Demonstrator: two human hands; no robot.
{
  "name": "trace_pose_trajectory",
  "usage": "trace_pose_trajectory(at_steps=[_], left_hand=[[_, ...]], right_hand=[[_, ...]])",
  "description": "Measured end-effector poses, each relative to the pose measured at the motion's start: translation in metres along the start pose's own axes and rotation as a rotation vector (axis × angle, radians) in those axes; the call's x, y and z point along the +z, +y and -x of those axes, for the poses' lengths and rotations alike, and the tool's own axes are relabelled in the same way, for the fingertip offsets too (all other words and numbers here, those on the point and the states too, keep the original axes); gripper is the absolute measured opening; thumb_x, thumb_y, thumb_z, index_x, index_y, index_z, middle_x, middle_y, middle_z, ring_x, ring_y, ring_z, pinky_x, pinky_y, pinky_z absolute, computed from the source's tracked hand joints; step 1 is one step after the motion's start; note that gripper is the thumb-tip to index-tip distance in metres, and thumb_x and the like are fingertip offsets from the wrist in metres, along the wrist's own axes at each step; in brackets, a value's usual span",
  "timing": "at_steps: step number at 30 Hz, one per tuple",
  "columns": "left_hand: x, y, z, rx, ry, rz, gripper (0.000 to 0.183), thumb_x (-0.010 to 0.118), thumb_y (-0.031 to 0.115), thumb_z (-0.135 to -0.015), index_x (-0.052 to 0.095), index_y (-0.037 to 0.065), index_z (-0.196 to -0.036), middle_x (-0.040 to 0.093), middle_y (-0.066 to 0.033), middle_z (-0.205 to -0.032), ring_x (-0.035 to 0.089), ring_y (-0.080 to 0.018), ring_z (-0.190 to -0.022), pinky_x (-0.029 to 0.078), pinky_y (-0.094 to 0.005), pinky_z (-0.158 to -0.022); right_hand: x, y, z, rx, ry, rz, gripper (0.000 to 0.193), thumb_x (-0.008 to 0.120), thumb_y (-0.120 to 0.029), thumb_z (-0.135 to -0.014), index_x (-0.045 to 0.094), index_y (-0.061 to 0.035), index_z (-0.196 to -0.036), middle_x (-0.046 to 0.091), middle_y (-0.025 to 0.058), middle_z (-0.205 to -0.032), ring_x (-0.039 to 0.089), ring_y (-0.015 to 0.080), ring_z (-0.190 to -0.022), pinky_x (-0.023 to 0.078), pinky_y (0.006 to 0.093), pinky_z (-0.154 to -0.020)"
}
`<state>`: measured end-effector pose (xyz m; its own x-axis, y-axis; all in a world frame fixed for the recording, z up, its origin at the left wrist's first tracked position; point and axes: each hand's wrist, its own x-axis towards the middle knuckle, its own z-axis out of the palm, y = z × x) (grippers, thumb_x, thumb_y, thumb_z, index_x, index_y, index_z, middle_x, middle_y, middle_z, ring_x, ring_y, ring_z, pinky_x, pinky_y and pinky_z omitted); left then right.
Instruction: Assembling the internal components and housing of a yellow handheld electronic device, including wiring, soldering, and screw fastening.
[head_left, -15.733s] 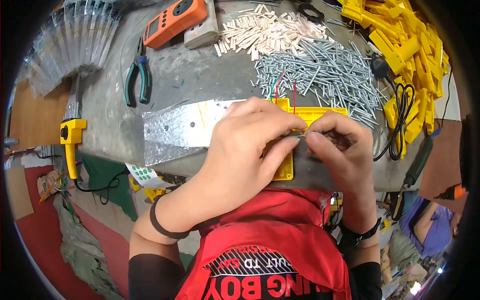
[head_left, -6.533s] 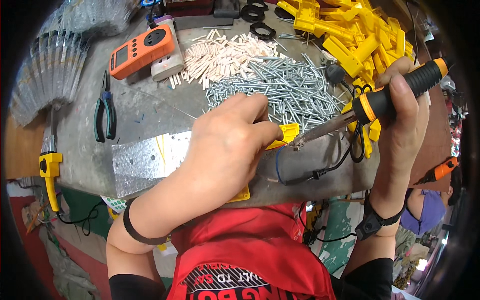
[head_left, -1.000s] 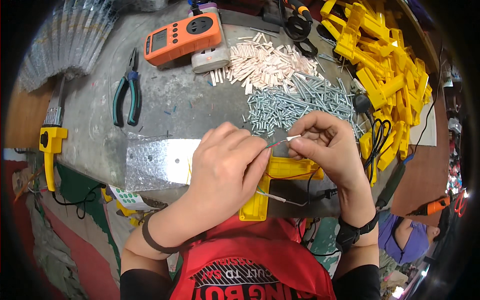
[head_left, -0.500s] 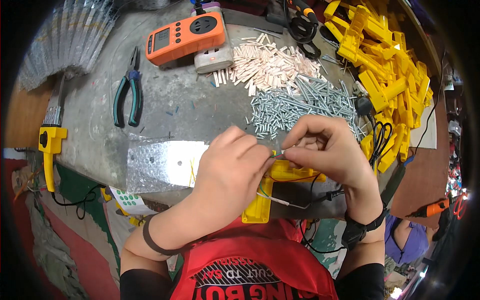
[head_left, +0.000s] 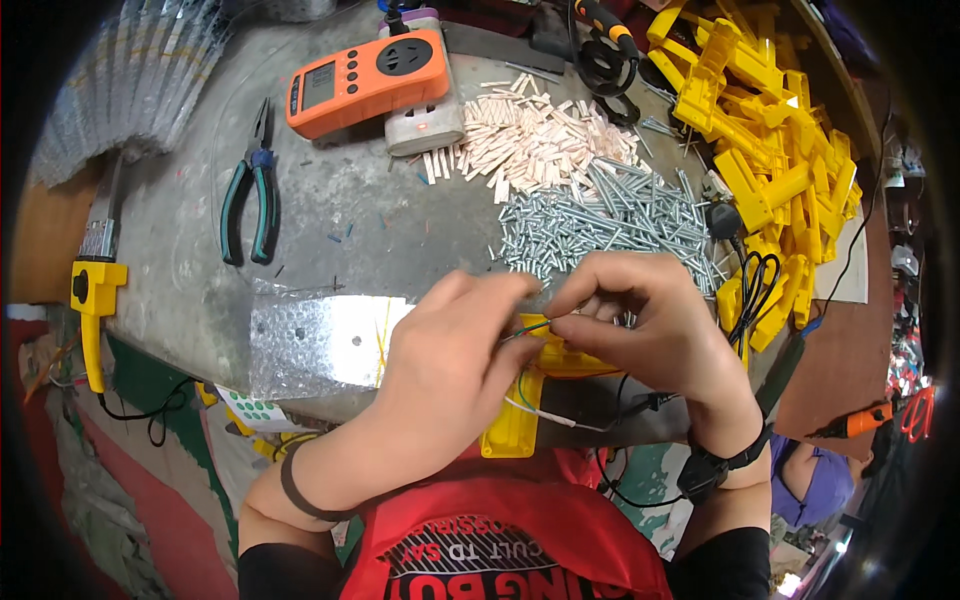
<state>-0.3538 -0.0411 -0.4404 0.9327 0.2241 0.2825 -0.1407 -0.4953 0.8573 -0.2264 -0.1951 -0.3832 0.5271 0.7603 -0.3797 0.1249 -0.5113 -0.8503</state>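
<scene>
Over the uncovered yellow housing [head_left: 512, 432], left hand [head_left: 452, 350] and right hand [head_left: 652, 328] pinch a green wire [head_left: 534, 327], half hidden, apparently unfinished.

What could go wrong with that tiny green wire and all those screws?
The green wire, pinched in the left hand and right hand, is thin, so it might slip or bend. The screws lie close beyond the right hand, so a bump could scatter some. The white wire running over the yellow case might snag.
</scene>
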Motion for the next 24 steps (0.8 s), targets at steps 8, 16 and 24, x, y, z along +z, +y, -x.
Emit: trace_pose_trajectory(at_steps=[8,16,24], left_hand=[[-0.005,-0.003,0.000,-0.084,-0.067,0.136,0.046,0.073,-0.002,-0.074,0.055,0.004,-0.116,0.060,-0.0118,-0.081,0.061,-0.0302,-0.074,0.048,-0.0397,-0.065],[0.001,-0.012,-0.004,0.138,-0.064,0.013,0.013,0.073,0.000,-0.075,0.069,0.001,-0.087,0.064,-0.0109,-0.078,0.059,-0.0292,-0.075,0.046,-0.0371,-0.068],[0.003,-0.011,-0.003,0.186,-0.065,-0.093,0.018,0.072,0.002,-0.077,0.066,0.000,-0.094,0.063,-0.0104,-0.081,0.058,-0.0304,-0.076,0.047,-0.0378,-0.069]], right_hand=[[-0.016,-0.001,-0.018,-0.274,-0.006,0.262,0.012,0.068,-0.005,-0.080,0.068,-0.0004,-0.091,0.069,0.0107,-0.082,0.068,0.0184,-0.075,0.052,0.0321,-0.069],[-0.041,0.038,-0.080,-0.131,0.387,0.709,0.020,0.072,-0.021,-0.075,0.069,-0.0019,-0.080,0.068,0.0156,-0.076,0.066,0.0356,-0.075,0.053,0.0437,-0.070],[-0.033,0.045,-0.077,-0.240,0.404,0.865,0.015,0.065,-0.019,-0.077,0.069,-0.0045,-0.079,0.069,0.0163,-0.079,0.067,0.0367,-0.078,0.053,0.0457,-0.072]])
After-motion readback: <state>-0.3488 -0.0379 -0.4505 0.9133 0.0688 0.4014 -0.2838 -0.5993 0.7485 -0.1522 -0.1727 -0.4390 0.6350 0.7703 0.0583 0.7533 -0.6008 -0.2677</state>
